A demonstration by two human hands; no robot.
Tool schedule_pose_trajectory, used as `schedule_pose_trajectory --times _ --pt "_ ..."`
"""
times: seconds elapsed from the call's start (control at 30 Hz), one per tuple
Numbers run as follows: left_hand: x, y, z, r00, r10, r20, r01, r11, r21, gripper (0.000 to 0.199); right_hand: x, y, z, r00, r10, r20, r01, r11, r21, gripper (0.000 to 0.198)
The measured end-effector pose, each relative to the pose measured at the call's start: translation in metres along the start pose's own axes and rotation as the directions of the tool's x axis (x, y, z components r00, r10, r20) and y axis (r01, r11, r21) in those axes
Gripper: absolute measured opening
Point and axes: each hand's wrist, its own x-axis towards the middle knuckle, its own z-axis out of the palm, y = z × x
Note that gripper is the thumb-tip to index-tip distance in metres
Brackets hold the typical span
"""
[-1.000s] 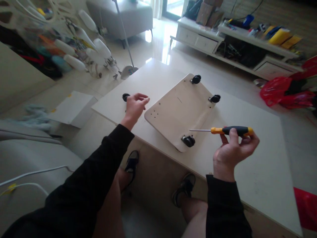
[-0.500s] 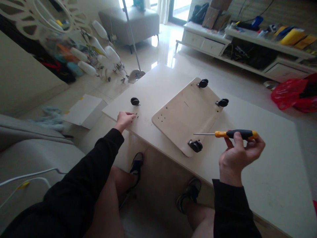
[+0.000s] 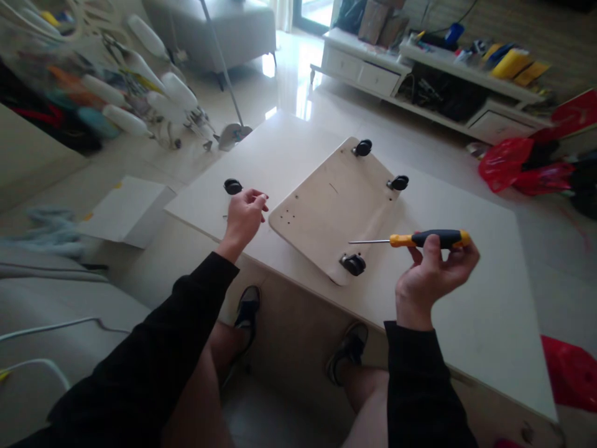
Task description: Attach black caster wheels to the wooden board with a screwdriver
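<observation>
My right hand (image 3: 436, 270) grips a screwdriver (image 3: 433, 239) with a yellow and black handle; its shaft points left over a pale wooden board (image 3: 326, 205). Three black casters sit at the board's corners, the closest one (image 3: 354, 264) below the screwdriver's tip. The left corner of the board has bare screw holes (image 3: 288, 216). Just left of that corner is my left hand (image 3: 247, 214), raised above the table with its fingers pinched; whatever they hold is too small to make out. Behind it lies a loose caster (image 3: 232, 186), and a small screw (image 3: 224, 216) shows beside it.
The board lies on a white table (image 3: 476, 298). A white box (image 3: 128, 211) is on the floor to the left, near a grey sofa (image 3: 46, 311). A long-handled dustpan (image 3: 233, 135) stands beyond the table. Red plastic bags (image 3: 508, 163) are at the right.
My left hand has lifted from the screws on the table and moved right, toward the board's left corner. My right hand still holds the screwdriver. The camera view has shifted.
</observation>
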Motion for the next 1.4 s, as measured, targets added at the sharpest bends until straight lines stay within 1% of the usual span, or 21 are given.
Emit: schedule_pose_trajectory --times 0.1,0.17,0.23,0.37,0.43,0.47,0.53,0.57,0.6,0.63,0.67,0.73,0.83,0.9,1.07,1.13,1.27,1.4 --pt "-0.029 0.013 0.027 0.983 0.162 0.092 -0.166 0.985 0.043 0.013 -0.004 0.000 0.000 0.997 -0.063 0.054 0.064 0.998 -0.021 0.054" --pt "-0.047 0.019 0.043 0.949 0.258 0.179 -0.278 0.956 0.094 0.011 -0.009 -0.001 0.002 0.987 -0.139 0.086 0.143 0.989 -0.039 0.055" --pt "-0.059 0.023 0.055 0.914 0.299 0.275 -0.348 0.925 0.149 0.009 -0.014 -0.003 0.004 0.972 -0.201 0.121 0.208 0.977 -0.042 0.055" --pt "-0.069 0.025 0.072 0.866 0.272 0.419 -0.389 0.894 0.224 0.014 -0.022 -0.009 0.008 0.959 -0.212 0.191 0.223 0.974 -0.037 0.055" --pt "-0.074 0.024 0.078 0.835 0.241 0.494 -0.383 0.900 0.209 0.014 -0.023 -0.011 0.009 0.958 -0.219 0.185 0.232 0.971 -0.050 0.054" --pt "-0.077 0.023 0.081 0.808 0.219 0.547 -0.375 0.907 0.190 0.015 -0.023 -0.011 0.009 0.959 -0.226 0.169 0.239 0.969 -0.060 0.054" --pt "-0.089 0.022 0.086 0.727 0.174 0.664 -0.362 0.919 0.156 0.021 -0.021 -0.011 0.008 0.963 -0.233 0.138 0.246 0.965 -0.087 0.053" --pt "-0.097 0.022 0.089 0.688 0.153 0.709 -0.362 0.920 0.153 0.027 -0.021 -0.011 0.008 0.964 -0.231 0.128 0.244 0.965 -0.098 0.052" --pt "-0.105 0.023 0.091 0.659 0.136 0.740 -0.370 0.915 0.162 0.036 -0.020 -0.011 0.008 0.966 -0.225 0.124 0.239 0.965 -0.106 0.052" --pt "-0.113 0.023 0.093 0.641 0.118 0.758 -0.382 0.906 0.181 0.043 -0.020 -0.011 0.008 0.968 -0.218 0.123 0.232 0.966 -0.112 0.052" --pt "-0.121 0.025 0.095 0.632 0.102 0.768 -0.390 0.898 0.202 0.049 -0.019 -0.011 0.008 0.970 -0.212 0.122 0.226 0.967 -0.114 0.053" --pt "-0.134 0.027 0.098 0.633 0.070 0.771 -0.393 0.887 0.242 0.056 -0.020 -0.012 0.009 0.971 -0.208 0.118 0.221 0.969 -0.112 0.053" --pt "-0.148 0.030 0.101 0.660 0.027 0.751 -0.378 0.876 0.301 0.059 -0.022 -0.014 0.009 0.970 -0.206 0.129 0.221 0.969 -0.114 0.054" --pt "-0.156 0.030 0.102 0.667 0.004 0.745 -0.377 0.865 0.333 0.063 -0.024 -0.015 0.009 0.969 -0.193 0.151 0.212 0.970 -0.119 0.053" --pt "-0.176 0.028 0.106 0.640 -0.013 0.768 -0.429 0.824 0.371 0.075 -0.031 -0.016 0.007 0.963 -0.170 0.211 0.196 0.975 -0.109 0.055" --pt "-0.182 0.027 0.107 0.637 -0.012 0.771 -0.455 0.801 0.388 0.079 -0.034 -0.015 0.007 0.958 -0.152 0.243 0.186 0.975 -0.125 0.055" --pt "-0.186 0.026 0.109 0.618 -0.028 0.786 -0.479 0.779 0.404 0.085 -0.037 -0.012 0.007 0.950 -0.114 0.289 0.167 0.972 -0.164 0.056" --pt "-0.187 0.025 0.109 0.602 -0.016 0.798 -0.495 0.777 0.389 0.087 -0.037 -0.008 0.007 0.943 -0.112 0.314 0.164 0.976 -0.144 0.057"
